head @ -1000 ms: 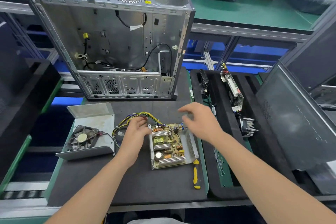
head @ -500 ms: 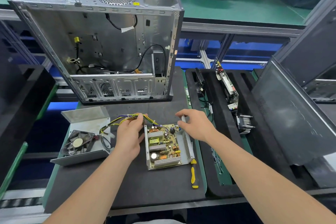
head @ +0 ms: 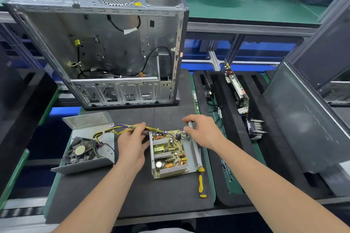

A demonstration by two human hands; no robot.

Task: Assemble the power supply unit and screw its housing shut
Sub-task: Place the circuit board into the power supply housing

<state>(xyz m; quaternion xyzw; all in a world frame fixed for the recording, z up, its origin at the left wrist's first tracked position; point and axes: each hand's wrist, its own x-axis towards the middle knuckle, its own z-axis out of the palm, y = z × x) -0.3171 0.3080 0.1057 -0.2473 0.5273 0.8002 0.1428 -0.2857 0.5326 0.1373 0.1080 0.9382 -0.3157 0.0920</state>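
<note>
Screwdriver (head: 202, 183) lies untouched on the tabletop (head: 132, 198), just beside the near right corner of the PSU base (head: 193, 150). No screws going in yet.

The base sits open mid-mat with the circuit board (head: 168, 154) seated inside it. My read is that we're at cable dressing, ahead of closing.

Right hand (head: 203, 132) pinches the far right corner of the base's perforated wall between thumb and forefinger, which steadies it. Left hand (head: 132, 144) is at the far left corner of the board, fingers closed over the wire harness (head: 113, 130).

The harness runs left from the board into the cover (head: 85, 166), which lies open side up just left of the base. The fan (head: 79, 150) is inside it.

To do this well:
- Keep the right-hand pinch on the wall so the base doesn't skate on the mat.
- Gather the harness into one bundle at the board's exit corner, with no loop over the heatsinks.
- Watch the fan lead. It looks short, so I'd bring the cover over without yanking it.
- Check that no wire sits on the wall edge where the cover lands. A pinched wire is the main risk.
- Pick up the screwdriver only once the cover seats flush.

Empty computer case (head: 113, 47) stands beyond, not needed for this step.
</note>
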